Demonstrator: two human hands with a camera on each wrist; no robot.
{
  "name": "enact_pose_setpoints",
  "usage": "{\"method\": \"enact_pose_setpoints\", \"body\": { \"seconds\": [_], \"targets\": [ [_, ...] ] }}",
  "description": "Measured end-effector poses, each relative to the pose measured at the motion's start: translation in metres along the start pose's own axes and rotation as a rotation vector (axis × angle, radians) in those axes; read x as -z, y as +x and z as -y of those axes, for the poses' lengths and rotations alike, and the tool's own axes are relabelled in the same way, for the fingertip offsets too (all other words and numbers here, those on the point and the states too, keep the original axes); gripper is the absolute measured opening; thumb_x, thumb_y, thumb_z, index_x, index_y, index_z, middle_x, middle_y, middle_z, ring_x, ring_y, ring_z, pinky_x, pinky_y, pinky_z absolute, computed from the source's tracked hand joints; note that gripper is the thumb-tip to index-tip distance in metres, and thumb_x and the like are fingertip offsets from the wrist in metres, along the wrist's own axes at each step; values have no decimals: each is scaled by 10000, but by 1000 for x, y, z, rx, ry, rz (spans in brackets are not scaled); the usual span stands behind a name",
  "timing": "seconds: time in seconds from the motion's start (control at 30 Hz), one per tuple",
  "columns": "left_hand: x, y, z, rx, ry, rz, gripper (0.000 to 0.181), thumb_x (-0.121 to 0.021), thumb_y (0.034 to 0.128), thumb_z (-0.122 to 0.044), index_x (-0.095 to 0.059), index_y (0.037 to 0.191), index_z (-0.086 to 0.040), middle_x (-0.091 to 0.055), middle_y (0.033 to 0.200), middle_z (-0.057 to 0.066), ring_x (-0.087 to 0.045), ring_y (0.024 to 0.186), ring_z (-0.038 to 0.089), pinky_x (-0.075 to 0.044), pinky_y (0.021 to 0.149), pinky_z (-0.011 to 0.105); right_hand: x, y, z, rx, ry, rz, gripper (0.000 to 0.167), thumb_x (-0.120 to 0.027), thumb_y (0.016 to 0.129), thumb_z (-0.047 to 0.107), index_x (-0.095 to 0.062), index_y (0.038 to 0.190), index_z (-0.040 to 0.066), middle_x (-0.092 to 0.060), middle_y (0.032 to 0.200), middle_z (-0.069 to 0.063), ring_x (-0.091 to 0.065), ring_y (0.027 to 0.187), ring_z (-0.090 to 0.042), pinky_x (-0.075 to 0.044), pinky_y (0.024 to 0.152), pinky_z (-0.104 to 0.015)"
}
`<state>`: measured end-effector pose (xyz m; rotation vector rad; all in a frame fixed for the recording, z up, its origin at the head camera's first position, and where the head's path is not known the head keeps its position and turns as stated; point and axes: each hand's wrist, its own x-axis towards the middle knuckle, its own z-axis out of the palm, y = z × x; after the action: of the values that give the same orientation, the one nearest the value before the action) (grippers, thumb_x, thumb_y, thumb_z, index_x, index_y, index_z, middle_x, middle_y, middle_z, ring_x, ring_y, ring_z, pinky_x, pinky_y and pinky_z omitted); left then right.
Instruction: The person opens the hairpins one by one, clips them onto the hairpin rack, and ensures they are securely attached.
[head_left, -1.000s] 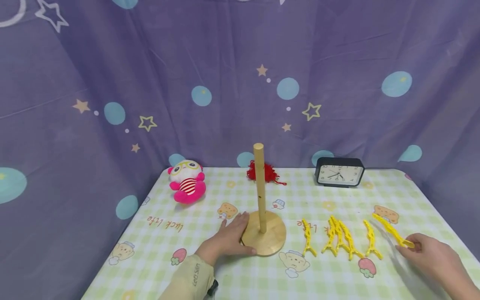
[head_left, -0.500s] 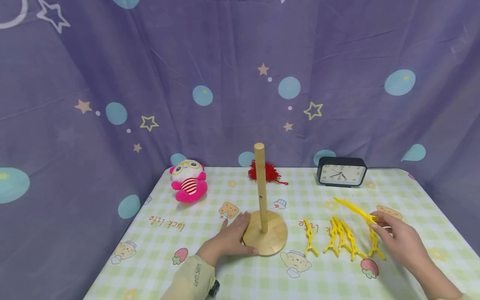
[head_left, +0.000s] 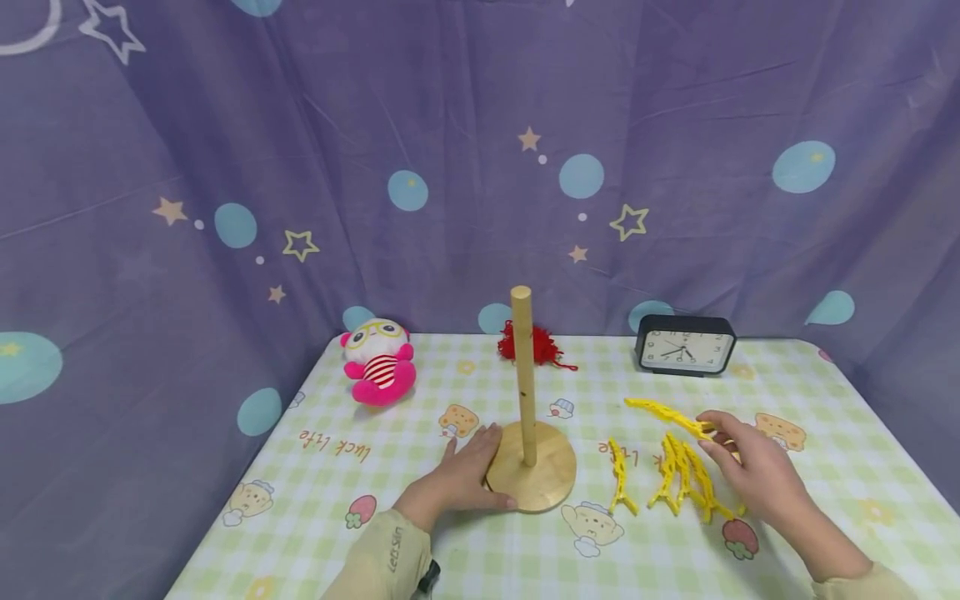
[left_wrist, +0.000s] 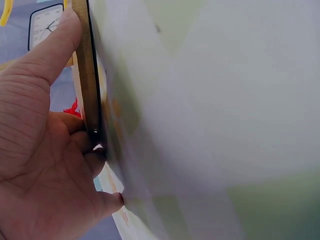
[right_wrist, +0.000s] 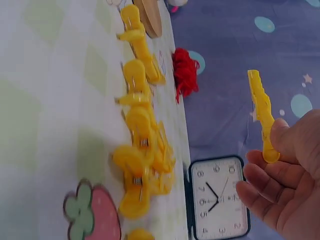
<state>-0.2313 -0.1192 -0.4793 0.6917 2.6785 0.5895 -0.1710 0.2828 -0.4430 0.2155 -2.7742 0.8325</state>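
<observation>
My left hand (head_left: 459,477) holds the left edge of a round wooden base with an upright dowel, a wooden stand (head_left: 551,471). In the left wrist view the thumb (left_wrist: 55,47) lies against the base rim and the other fingers bend around the far side. My right hand (head_left: 761,471) pinches a long yellow clip (head_left: 663,411) at its handle end, between thumb and fingers. The clip is raised, its long jaws pointing left. Below it several similar yellow clips (head_left: 681,471) lie on the cloth, one partly hidden by the right hand. Another clip (head_left: 618,477) lies nearer the stand.
A checked tablecloth (head_left: 487,558) covers the table. At the back stand a black desk clock (head_left: 686,346) on the right and a pink panda plush (head_left: 378,367) on the left. Red yarn (head_left: 543,346) lies behind the dowel. A purple curtain (head_left: 450,100) hangs behind the table.
My right hand has carried the yellow clip leftward from the right side, now over the row of clips. The left hand and the stand have stayed in place.
</observation>
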Motion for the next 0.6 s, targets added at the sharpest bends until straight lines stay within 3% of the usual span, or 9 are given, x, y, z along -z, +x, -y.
{"method": "enact_pose_setpoints", "body": {
  "seconds": [0.17,0.3,0.43,0.6],
  "targets": [
    [1,-1,-2,8,-12,8,1147,-767,752,-570,-148,1558,-39,-136,1622,106,-99,1487,278,-16,1149,602,-7,7,12,46,7,6,279,-647,943,126,-578,1207,70,-656,986,-63,-638,846,-254,-522,701,-463],
    [2,-1,-3,11,-11,14,1147,-762,757,-573,-141,1560,-40,-131,1623,106,-95,1487,282,-12,1148,603,-14,9,18,61,93,49,274,-622,969,201,-529,1188,66,-676,1071,-115,-670,900,-276,-542,754,-497],
    [1,-1,-2,11,-19,14,1154,-766,753,-573,-136,1560,-39,-127,1623,108,-90,1488,284,-5,1148,601,-18,11,21,88,164,82,271,-621,969,196,-499,1175,70,-703,1039,-101,-686,903,-259,-554,763,-480],
    [0,0,-1,16,-24,16,1164,-767,747,-578,-128,1562,-46,-117,1626,96,-81,1490,273,4,1152,590,-23,15,25,151,142,92,366,-629,961,161,-510,1290,51,-692,1067,-92,-676,935,-257,-552,786,-461]
  ]
}}
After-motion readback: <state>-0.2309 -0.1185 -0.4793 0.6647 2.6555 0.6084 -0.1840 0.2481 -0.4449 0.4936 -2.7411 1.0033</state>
